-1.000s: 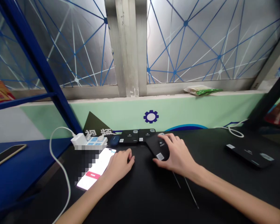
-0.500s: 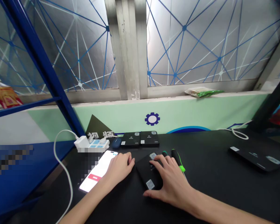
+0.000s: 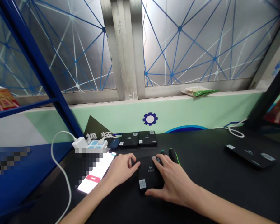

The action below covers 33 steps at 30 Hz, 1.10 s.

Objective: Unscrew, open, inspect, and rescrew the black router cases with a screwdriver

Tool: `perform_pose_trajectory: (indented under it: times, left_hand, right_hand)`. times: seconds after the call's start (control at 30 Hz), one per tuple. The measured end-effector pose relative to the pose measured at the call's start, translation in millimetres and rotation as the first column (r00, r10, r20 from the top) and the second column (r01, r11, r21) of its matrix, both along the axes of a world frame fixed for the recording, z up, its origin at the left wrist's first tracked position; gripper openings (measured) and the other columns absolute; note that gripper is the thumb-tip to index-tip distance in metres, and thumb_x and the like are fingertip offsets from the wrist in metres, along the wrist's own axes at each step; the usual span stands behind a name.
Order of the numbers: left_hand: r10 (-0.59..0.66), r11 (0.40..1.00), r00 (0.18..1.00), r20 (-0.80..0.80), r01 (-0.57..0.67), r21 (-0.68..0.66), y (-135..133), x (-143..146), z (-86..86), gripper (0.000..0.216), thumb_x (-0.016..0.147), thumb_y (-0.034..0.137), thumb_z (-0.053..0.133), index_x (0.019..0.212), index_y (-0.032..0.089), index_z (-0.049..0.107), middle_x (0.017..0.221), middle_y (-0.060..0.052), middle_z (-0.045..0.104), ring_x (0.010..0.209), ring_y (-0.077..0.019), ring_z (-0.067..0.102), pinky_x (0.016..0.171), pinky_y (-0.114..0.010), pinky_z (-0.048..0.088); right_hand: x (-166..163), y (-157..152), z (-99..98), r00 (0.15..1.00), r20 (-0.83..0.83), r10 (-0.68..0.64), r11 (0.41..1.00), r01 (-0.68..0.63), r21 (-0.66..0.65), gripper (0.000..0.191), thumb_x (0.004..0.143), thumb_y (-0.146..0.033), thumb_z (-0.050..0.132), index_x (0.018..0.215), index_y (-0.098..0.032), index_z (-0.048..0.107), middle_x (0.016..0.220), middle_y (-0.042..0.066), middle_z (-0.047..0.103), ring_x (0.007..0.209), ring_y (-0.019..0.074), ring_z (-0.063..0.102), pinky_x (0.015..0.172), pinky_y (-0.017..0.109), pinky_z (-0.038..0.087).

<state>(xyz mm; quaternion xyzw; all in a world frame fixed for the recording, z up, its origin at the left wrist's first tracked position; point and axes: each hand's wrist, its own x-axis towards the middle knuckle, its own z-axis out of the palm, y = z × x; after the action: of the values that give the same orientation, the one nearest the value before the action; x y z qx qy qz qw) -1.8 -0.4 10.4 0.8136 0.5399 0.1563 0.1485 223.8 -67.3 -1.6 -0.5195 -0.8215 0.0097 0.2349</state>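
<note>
A flat black box with a white code label lies on the black table in front of me, its front edge roughly facing me. My right hand grips its right side, thumb at the near edge and fingers over the far right corner, covering part of the box. My left hand is at the box's left edge, fingers loosely curled and thumb apart, its tip at or just short of the box. Beside the left wrist lies a lit phone. Two black-and-green tool handles lie partly hidden behind my right hand.
Two similar black boxes stand side by side near the wall. Left of them are a small dark blue case and a white power strip with a charger and white cable. Another flat black box lies far right.
The black box has turned to sit squarer to me, with my right hand on it. My left hand has come right, up to its left edge. The view has shifted slightly.
</note>
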Motion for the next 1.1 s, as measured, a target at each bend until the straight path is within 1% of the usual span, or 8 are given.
perform_pose_trajectory:
  times: [0.1, 0.13, 0.2, 0.37, 0.7, 0.93, 1.0, 1.1]
  left_hand:
    - [-0.006, 1.0, 1.0, 0.017, 0.006, -0.002, 1, 1, 0.3, 0.028, 0.089, 0.049, 0.056, 0.088, 0.023, 0.067, 0.063, 0.003, 0.065, 0.062, -0.0189, 0.061, 0.054, -0.026, 0.032]
    - [-0.01, 1.0, 1.0, 0.017, 0.01, 0.0, 1, 1, 0.3, 0.028, 0.09, 0.048, 0.055, 0.089, 0.023, 0.067, 0.063, 0.003, 0.065, 0.062, -0.0188, 0.061, 0.055, -0.026, 0.032]
    - [-0.006, 1.0, 1.0, 0.004, 0.006, 0.012, 1, 3, -0.4, 0.027, 0.091, 0.047, 0.053, 0.091, 0.023, 0.066, 0.065, 0.002, 0.065, 0.063, -0.019, 0.061, 0.055, -0.026, 0.032]
    - [0.006, 1.0, 0.999, -0.033, -0.005, 0.026, -2, 5, -1.2, 0.031, 0.095, 0.047, 0.046, 0.1, 0.023, 0.066, 0.067, 0.001, 0.064, 0.065, -0.0204, 0.061, 0.055, -0.027, 0.031]
    - [-0.066, 0.998, 0.995, -0.076, 0.066, 0.006, -5, 4, 4.3, 0.053, 0.078, 0.066, 0.061, 0.108, 0.023, 0.067, 0.069, 0.001, 0.063, 0.07, -0.0223, 0.061, 0.063, -0.029, 0.036]
    - [-0.085, 0.996, 0.996, -0.031, 0.085, -0.026, 0, -1, 1.1, 0.056, 0.079, 0.066, 0.061, 0.114, 0.023, 0.065, 0.073, 0.002, 0.064, 0.069, -0.0199, 0.06, 0.063, -0.028, 0.037]
    - [-0.078, 0.996, 0.997, -0.008, 0.077, -0.047, 1, 0, 1.3, 0.052, 0.081, 0.064, 0.059, 0.111, 0.022, 0.065, 0.072, 0.001, 0.064, 0.067, -0.0193, 0.06, 0.061, -0.028, 0.037]
    - [-0.074, 0.993, 0.995, 0.073, 0.08, -0.09, 1, 3, 1.1, 0.042, 0.085, 0.06, 0.056, 0.094, 0.02, 0.062, 0.066, 0.002, 0.062, 0.061, -0.0169, 0.058, 0.056, -0.026, 0.035]
  right_hand:
    - [16, 9, 12.6, 0.997, -0.04, 0.071, 0.997, -0.071, 0.001, 0.067, 0.08, -0.065, 0.062, 0.127, -0.017, 0.063, 0.122, 0.016, 0.062, 0.105, 0.034, 0.058, 0.081, 0.047, 0.054]
    - [21, 14, 15.2, 0.994, -0.045, 0.095, 0.995, -0.094, 0.017, 0.064, 0.082, -0.061, 0.063, 0.129, -0.018, 0.062, 0.124, 0.015, 0.062, 0.106, 0.033, 0.057, 0.085, 0.048, 0.051]
    - [32, 23, 16.7, 0.986, -0.046, 0.16, 0.987, -0.159, 0.023, 0.068, 0.081, -0.061, 0.066, 0.132, -0.018, 0.06, 0.126, 0.015, 0.063, 0.109, 0.0327, 0.055, 0.091, 0.05, 0.047]
    - [42, 36, 7.5, 0.97, -0.032, 0.243, 0.967, -0.244, -0.069, 0.083, 0.074, -0.073, 0.066, 0.134, -0.017, 0.059, 0.122, 0.015, 0.066, 0.113, 0.0334, 0.054, 0.099, 0.05, 0.042]
    - [40, 43, 2.5, 0.967, -0.047, 0.251, 0.96, -0.255, -0.12, 0.087, 0.069, -0.073, 0.069, 0.137, -0.019, 0.057, 0.117, 0.014, 0.066, 0.114, 0.0341, 0.052, 0.102, 0.052, 0.038]
    - [36, 46, 3.9, 0.967, -0.077, 0.243, 0.96, -0.251, -0.127, 0.088, 0.064, -0.073, 0.074, 0.133, -0.02, 0.058, 0.112, 0.012, 0.063, 0.108, 0.0319, 0.053, 0.098, 0.05, 0.042]
    - [35, 45, 3.7, 0.966, -0.083, 0.246, 0.964, -0.253, -0.084, 0.089, 0.063, -0.071, 0.076, 0.133, -0.02, 0.057, 0.113, 0.012, 0.061, 0.107, 0.0318, 0.053, 0.096, 0.05, 0.043]
    - [34, 43, 1.4, 0.968, -0.093, 0.233, 0.972, -0.235, -0.018, 0.091, 0.063, -0.069, 0.078, 0.137, -0.022, 0.053, 0.12, 0.014, 0.058, 0.107, 0.0326, 0.053, 0.094, 0.052, 0.045]
